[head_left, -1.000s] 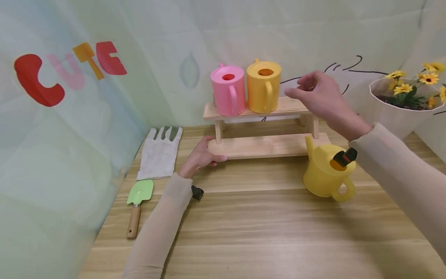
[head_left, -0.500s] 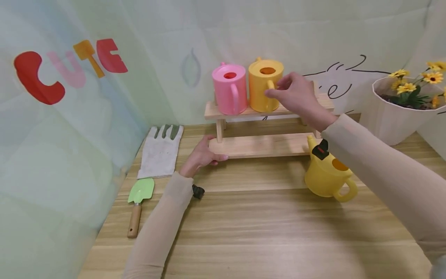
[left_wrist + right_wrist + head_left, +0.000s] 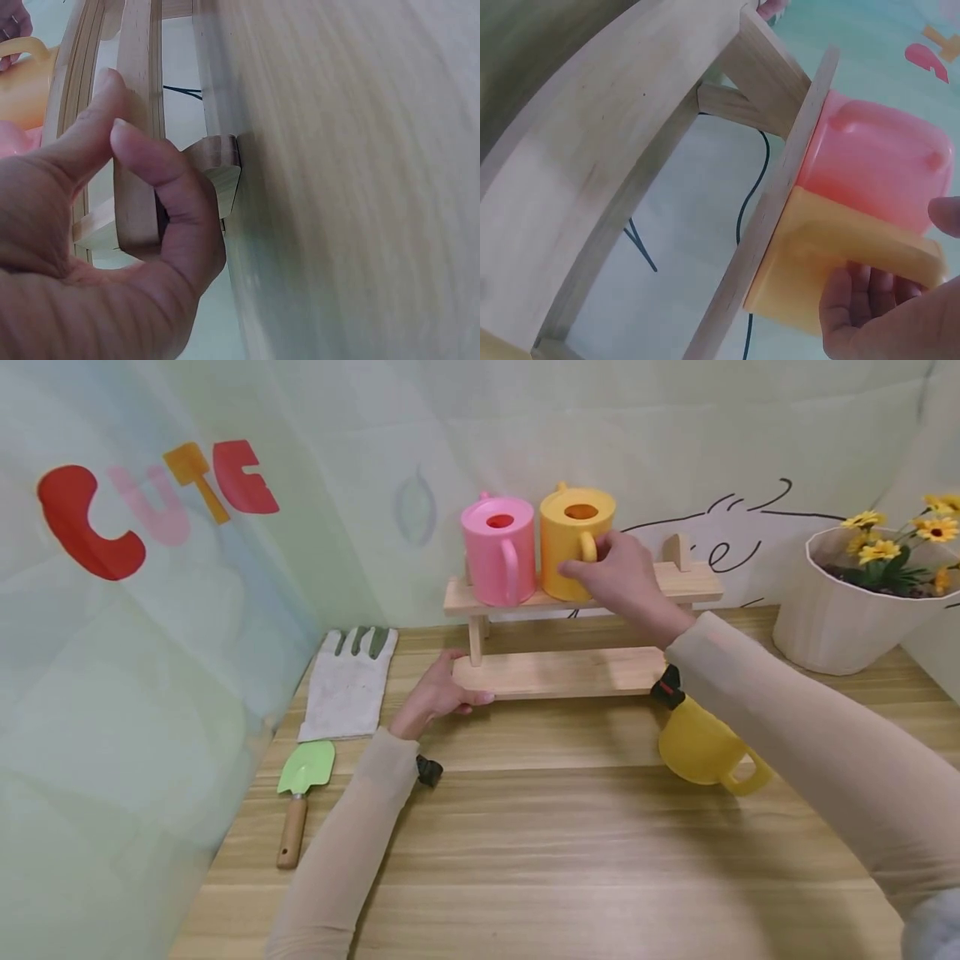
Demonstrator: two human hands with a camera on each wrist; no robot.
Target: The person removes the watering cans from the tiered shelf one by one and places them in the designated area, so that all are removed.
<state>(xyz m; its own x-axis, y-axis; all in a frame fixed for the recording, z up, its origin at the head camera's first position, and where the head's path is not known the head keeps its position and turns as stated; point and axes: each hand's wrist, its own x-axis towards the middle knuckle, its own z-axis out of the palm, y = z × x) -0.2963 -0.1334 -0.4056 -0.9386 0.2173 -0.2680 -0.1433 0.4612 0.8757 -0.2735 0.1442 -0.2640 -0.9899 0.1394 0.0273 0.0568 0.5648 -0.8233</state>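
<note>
Left hand (image 3: 435,692) clamped on the near-left end of the lower board of the wooden stand (image 3: 555,672), thumb on top, fingers beneath. Right hand (image 3: 626,572) at the orange-yellow watering can (image 3: 557,560): fingers hooked behind its handle (image 3: 870,251), thumb on the other side; firmness of hold cannot be told. That can sits upright on the upper board, close beside the pink watering can (image 3: 491,564). Yellow watering can (image 3: 693,743) partly hidden below the right forearm.

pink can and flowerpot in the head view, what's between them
Head view: the orange can, with the right hand at its handle, then the right end of the shelf.
</note>
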